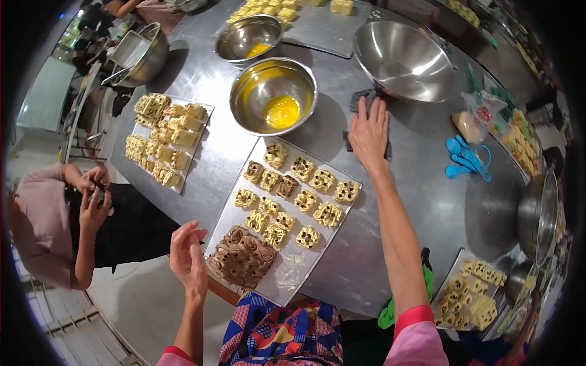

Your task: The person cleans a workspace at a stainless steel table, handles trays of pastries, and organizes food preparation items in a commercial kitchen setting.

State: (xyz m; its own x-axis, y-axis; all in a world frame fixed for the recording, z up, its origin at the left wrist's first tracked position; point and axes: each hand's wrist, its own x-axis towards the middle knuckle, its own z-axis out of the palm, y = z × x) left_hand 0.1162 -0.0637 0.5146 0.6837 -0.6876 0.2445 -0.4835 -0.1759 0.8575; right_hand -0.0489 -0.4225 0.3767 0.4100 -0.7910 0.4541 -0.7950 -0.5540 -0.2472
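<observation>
My right hand (368, 133) lies palm down with its fingers stretched out on a dark grey cloth (354, 102), which rests on the steel table. Beside the left edge of a metal tray (292, 273), my left hand (188, 259) hovers with its fingers parted and nothing in it. Small square cakes (307, 236) topped with piped cream and dark bits fill much of that tray. At its near left corner sits a larger block (241, 257) covered in brown piped swirls. A cream smear marks the tray's bare near part.
Beyond the tray stands a steel bowl (242, 85) with yellow liquid, and a smaller similar bowl (227, 39). A large steel bowl (390, 49) is at the back right, near blue measuring spoons (467, 160). Another cake tray (194, 143) lies left. A person (43, 213) stands at the left.
</observation>
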